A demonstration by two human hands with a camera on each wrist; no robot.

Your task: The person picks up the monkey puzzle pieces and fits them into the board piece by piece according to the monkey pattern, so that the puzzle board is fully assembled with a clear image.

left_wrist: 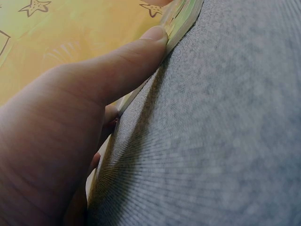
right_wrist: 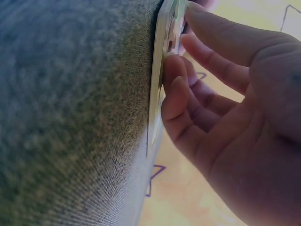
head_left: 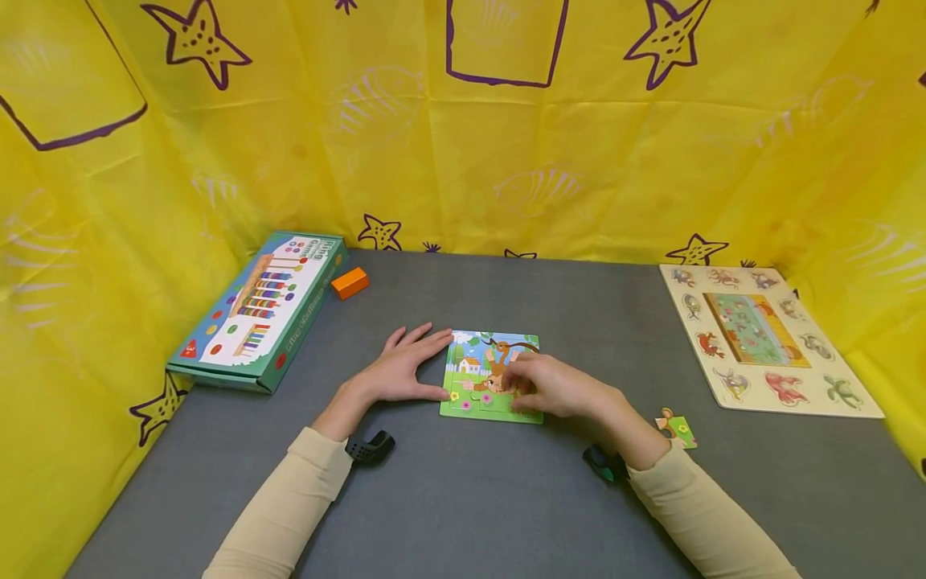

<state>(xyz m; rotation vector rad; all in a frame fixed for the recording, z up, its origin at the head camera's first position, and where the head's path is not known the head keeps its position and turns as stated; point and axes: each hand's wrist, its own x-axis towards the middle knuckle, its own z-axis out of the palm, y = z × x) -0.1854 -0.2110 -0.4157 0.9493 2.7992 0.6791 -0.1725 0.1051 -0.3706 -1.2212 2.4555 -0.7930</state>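
A small square picture puzzle [head_left: 470,366] lies flat on the grey table, showing a brown monkey, a little house and flowers. My left hand [head_left: 405,366] spreads out along its left side, with thumb and index fingertip against the edge. In the left wrist view the thumb [left_wrist: 136,59] lies straight against the puzzle's rim. Over the right half of the puzzle, my right hand [head_left: 560,386] bends its fingers down to the surface. Whether a piece sits between those fingertips is hidden. A loose puzzle piece [head_left: 678,428], green with a brown part, lies beside the right forearm.
A green and white game box [head_left: 264,310] lies at the left, with an orange block [head_left: 350,283] by its far corner. At the right lies a wooden board [head_left: 767,342] with sea animal pictures. Yellow cloth [head_left: 470,161] hangs behind the table.
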